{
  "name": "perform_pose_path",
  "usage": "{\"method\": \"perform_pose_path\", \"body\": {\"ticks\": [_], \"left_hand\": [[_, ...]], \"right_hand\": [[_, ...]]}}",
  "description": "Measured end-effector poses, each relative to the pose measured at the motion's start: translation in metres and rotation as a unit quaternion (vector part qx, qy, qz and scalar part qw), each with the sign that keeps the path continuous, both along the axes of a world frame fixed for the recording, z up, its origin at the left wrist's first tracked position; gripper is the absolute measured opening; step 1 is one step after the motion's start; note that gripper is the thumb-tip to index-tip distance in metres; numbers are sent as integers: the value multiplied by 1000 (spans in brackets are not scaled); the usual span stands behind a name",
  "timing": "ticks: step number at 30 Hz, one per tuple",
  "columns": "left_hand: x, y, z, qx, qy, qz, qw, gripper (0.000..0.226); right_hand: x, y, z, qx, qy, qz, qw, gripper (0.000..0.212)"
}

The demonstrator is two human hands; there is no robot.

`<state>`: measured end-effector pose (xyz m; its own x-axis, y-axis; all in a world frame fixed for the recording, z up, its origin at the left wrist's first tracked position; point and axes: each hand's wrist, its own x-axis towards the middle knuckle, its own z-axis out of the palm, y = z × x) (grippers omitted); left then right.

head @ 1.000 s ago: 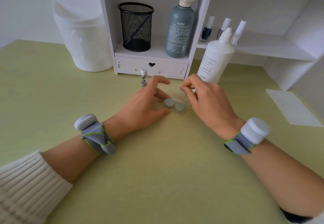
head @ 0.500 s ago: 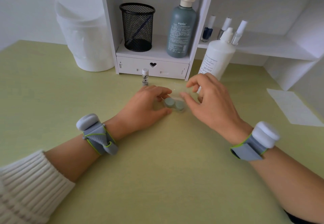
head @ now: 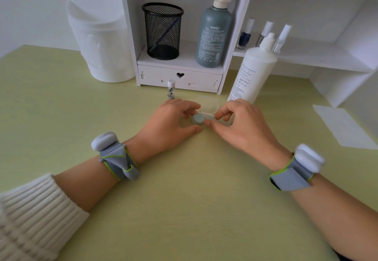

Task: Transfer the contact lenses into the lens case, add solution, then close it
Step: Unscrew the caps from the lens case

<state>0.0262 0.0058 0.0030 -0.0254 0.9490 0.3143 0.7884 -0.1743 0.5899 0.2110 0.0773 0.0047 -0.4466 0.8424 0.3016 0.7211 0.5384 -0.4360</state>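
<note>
left grip (head: 169, 121): fingers curled round the left end of the lens case, thumb low by the tabletop
right grip (head: 241, 125): thumb and bent forefinger pinch the case's right end; what they cover is hidden
lens case (head: 198, 119): on the tabletop (head: 184, 199) between both hands, one round grey-green cap showing
clear plastic shell (head: 210, 103): lying just behind the case
solution bottle (head: 253, 72): white, upright, behind the right hand
small vial (head: 171, 89): upright behind the left hand, before the shelf unit's drawer
shelf unit (head: 180, 64): holds a black mesh cup (head: 163, 31) and a grey-green bottle (head: 214, 36)
lenses: too small to make out
</note>
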Motion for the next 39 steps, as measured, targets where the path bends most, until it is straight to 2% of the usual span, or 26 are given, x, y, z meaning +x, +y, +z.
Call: {"method": "perform_pose_path", "body": {"ticks": [11,22,29,39], "left_hand": [[0,-1,-1,7,-17,0,1000,49],[-4,6,-11,22,3,16,1000,45],[-3,22,-11,20,71,47,996,44],[10,38,-5,14,166,99,981,43]], "right_hand": [[0,-5,6,3,6,-19,1000,30],[11,-13,17,-13,2,-8,1000,29],[13,-17,13,-24,-43,-8,999,29],[12,-18,12,-24,-50,7,998,28]]}}
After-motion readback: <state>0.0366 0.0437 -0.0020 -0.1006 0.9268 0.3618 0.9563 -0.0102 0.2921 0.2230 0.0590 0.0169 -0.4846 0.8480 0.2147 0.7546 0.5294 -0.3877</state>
